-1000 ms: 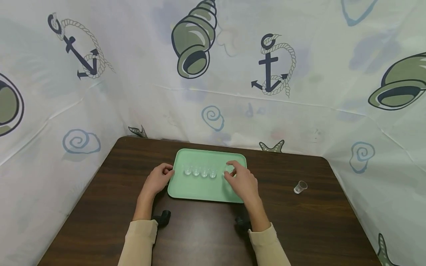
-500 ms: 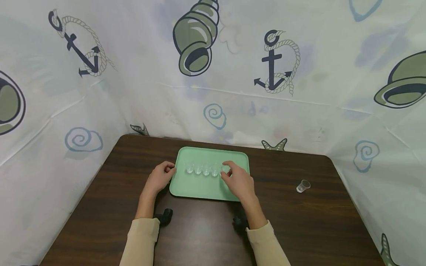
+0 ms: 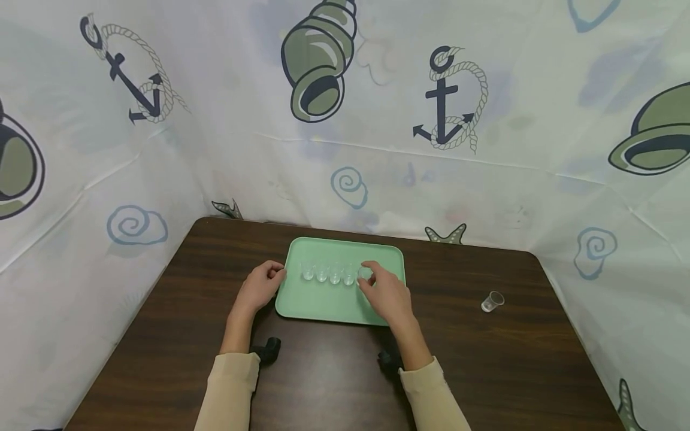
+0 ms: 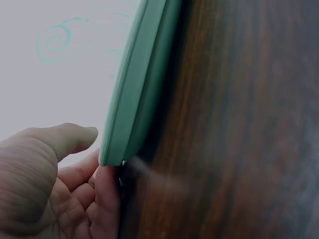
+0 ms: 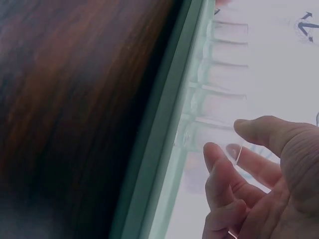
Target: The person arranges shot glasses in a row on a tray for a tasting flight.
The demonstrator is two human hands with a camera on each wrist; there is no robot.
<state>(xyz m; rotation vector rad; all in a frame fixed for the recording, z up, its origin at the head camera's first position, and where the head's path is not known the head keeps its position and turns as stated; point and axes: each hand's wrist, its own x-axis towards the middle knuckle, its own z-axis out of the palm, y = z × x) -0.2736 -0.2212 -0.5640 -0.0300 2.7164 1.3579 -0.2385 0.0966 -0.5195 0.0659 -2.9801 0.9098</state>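
A light green tray (image 3: 323,305) lies on the dark wooden table. In a row across it stand several small clear cups (image 3: 335,275). My right hand (image 3: 385,293) is at the right end of this row, thumb and fingers around the rim of the last clear cup (image 3: 365,273). In the right wrist view that cup (image 5: 212,135) stands close beside its neighbour, the thumb at its rim and a fingertip showing through the clear wall. My left hand (image 3: 261,286) holds the tray's left edge; in the left wrist view its curled fingers (image 4: 105,191) lie against the tray's rim (image 4: 130,94), the thumb beside it.
Another clear cup (image 3: 492,301) stands on the table (image 3: 512,359) to the right of the tray. Dark wrist mounts (image 3: 268,351) sit at both wrists. A patterned white cloth (image 3: 388,179) hangs behind and at both sides of the table.
My right hand has moved left with the last cup, bringing it up to the row; over the last half second it has barely moved. My left hand stays at the tray's edge.
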